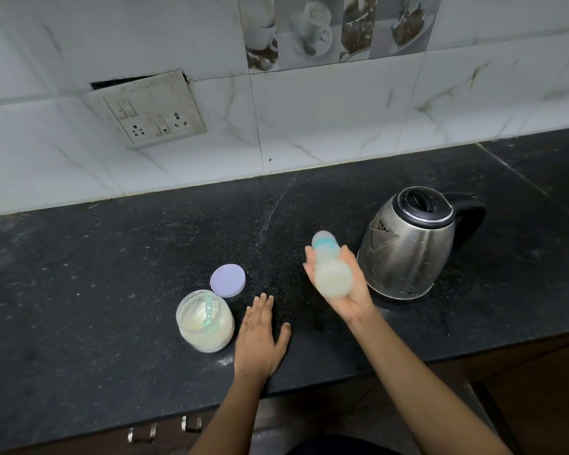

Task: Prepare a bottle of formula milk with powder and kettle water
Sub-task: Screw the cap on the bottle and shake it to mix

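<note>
My right hand [349, 297] holds the baby bottle [330, 267] above the black counter, just left of the steel kettle [408, 244]. The bottle is blurred, has a teal collar with a clear cap, and is full of pale milky liquid. My left hand [260, 336] lies flat on the counter, fingers apart, beside the open powder jar [206, 323]. A teal scoop [209, 311] stands inside the jar. The jar's lilac lid [228, 280] lies on the counter right behind it.
The black counter [112, 274] runs to a tiled wall with a socket plate [151, 110] at the back left. The kettle's lid is closed and its black handle points right. Drawer handles [165, 428] show under the front edge.
</note>
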Motion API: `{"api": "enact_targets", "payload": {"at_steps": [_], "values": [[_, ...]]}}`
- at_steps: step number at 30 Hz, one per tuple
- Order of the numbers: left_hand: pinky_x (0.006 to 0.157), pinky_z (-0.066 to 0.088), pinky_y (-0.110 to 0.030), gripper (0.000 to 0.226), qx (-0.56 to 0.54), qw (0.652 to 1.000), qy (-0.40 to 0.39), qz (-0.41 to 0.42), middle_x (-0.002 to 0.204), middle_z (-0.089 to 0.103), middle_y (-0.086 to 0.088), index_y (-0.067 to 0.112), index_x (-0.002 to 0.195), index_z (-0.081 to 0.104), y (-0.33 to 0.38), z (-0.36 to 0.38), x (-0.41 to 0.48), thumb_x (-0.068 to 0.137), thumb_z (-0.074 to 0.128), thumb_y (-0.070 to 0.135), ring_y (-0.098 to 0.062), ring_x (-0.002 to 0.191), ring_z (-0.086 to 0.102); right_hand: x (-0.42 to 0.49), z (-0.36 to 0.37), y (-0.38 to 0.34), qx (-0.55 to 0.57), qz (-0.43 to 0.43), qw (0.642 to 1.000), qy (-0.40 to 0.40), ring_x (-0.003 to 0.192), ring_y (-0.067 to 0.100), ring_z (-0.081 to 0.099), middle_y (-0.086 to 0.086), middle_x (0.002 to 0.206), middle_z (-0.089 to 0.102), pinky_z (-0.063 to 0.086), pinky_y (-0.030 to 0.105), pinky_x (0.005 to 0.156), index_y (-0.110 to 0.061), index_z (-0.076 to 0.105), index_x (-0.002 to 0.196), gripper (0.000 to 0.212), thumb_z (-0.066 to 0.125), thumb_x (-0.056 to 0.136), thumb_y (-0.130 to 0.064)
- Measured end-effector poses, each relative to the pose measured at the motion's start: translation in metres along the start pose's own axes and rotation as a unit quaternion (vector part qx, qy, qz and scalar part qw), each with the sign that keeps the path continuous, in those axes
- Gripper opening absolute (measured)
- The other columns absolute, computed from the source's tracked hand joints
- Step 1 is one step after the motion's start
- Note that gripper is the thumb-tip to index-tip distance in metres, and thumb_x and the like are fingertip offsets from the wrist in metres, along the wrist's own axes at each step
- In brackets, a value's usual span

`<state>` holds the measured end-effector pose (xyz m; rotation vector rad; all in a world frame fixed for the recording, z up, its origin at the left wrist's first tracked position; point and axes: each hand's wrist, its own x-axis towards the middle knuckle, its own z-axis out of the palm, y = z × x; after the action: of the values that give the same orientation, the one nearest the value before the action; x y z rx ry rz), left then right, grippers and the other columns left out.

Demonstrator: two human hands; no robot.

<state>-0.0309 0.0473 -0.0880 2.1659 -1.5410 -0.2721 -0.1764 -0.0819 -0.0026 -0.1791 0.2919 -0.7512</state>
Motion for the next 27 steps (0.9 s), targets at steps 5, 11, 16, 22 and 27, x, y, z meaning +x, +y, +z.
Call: {"api": "enact_targets", "payload": {"at_steps": [5,11,16,22,27], "values": [[0.115,-0.007,-0.018,0.063,0.000,1.000,0.000,0.000,0.158,0.024,-0.001,0.017,0.149,0.028,-0.001,0.001,0.000,0.094,0.046,0.043,-0.012,0.147,0.013,0.002,-0.006,0.000,0.007,0.095,0.994,-0.051,0.094,0.033,0.064,0.024,0.118,0.056,0.057,0.046,0.075,0.009,0.044,0.129,0.070,0.079,0.077,-0.021],[0.115,-0.007,-0.019,0.063,-0.002,1.000,0.000,0.001,0.158,0.024,-0.001,0.016,0.149,0.028,0.001,0.000,0.000,0.094,0.046,0.042,-0.013,0.147,0.013,0.002,0.016,0.005,0.048,0.039,0.995,-0.084,0.094,0.035,0.066,0.028,0.113,0.060,0.057,0.048,0.079,0.008,0.043,0.127,0.074,0.084,0.070,-0.017],[0.116,-0.007,-0.020,0.064,0.004,1.000,0.000,0.006,0.158,0.024,-0.002,0.016,0.149,0.028,-0.001,0.000,0.000,0.094,0.044,0.044,-0.012,0.147,0.012,-0.004,0.030,0.002,-0.001,0.040,0.994,-0.099,0.091,0.033,0.065,0.026,0.119,0.058,0.057,0.045,0.077,0.004,0.041,0.133,0.077,0.083,0.072,-0.015],[0.117,-0.003,-0.022,0.069,0.009,1.000,0.000,0.008,0.157,0.027,-0.003,0.015,0.148,0.030,-0.003,0.001,0.000,0.090,0.031,0.052,-0.013,0.147,0.016,-0.005,0.038,0.001,-0.005,0.081,0.987,-0.141,0.089,0.032,0.064,0.024,0.119,0.055,0.057,0.040,0.073,0.008,0.044,0.128,0.060,0.071,0.084,-0.023],[0.118,-0.001,-0.024,0.073,0.011,1.000,0.005,0.008,0.156,0.028,-0.004,0.014,0.148,0.031,-0.003,0.003,0.000,0.087,0.026,0.055,-0.013,0.146,0.017,-0.001,0.052,0.003,0.134,0.033,0.987,-0.081,0.089,0.035,0.066,0.027,0.114,0.054,0.059,0.042,0.074,0.009,0.045,0.129,0.075,0.084,0.069,-0.012]]}}
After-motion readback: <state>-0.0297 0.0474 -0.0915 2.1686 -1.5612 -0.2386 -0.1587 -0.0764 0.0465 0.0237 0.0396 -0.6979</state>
